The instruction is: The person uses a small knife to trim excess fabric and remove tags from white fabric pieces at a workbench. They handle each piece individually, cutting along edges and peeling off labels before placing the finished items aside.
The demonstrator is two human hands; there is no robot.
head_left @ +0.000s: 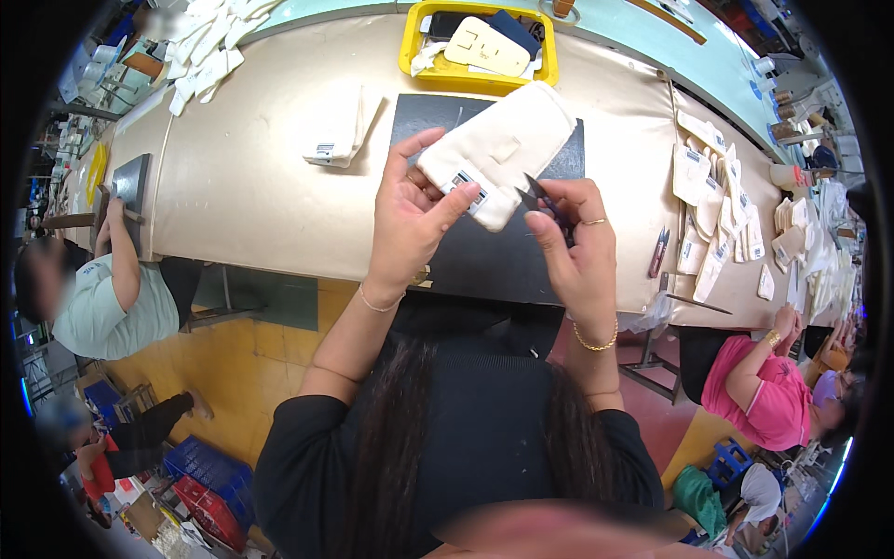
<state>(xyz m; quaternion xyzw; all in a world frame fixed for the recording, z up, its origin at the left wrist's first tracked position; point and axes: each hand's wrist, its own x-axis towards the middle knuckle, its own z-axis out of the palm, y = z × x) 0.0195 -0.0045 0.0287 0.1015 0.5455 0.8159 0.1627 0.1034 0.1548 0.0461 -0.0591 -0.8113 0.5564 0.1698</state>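
Observation:
My left hand (pixel 410 210) pinches a cream padded fabric piece (pixel 521 126) by its lower left edge, the thumb beside a small printed label. The piece is held tilted above a dark board (pixel 466 270) on the table. In my right hand (pixel 579 247) is a pair of dark thread snips (pixel 531 194), its blades against or just beside the piece's lower right edge; I cannot tell whether they touch. A stack of similar cream pieces (pixel 340 130) lies left of the board.
Beyond the board stands a yellow tray (pixel 407 54) holding a cream template and dark items. Many cream pieces (pixel 712 200) are heaped at the right, near red-handled snips (pixel 658 253). More lie far left (pixel 200 56). Co-workers sit left (pixel 116 303) and right (pixel 759 387).

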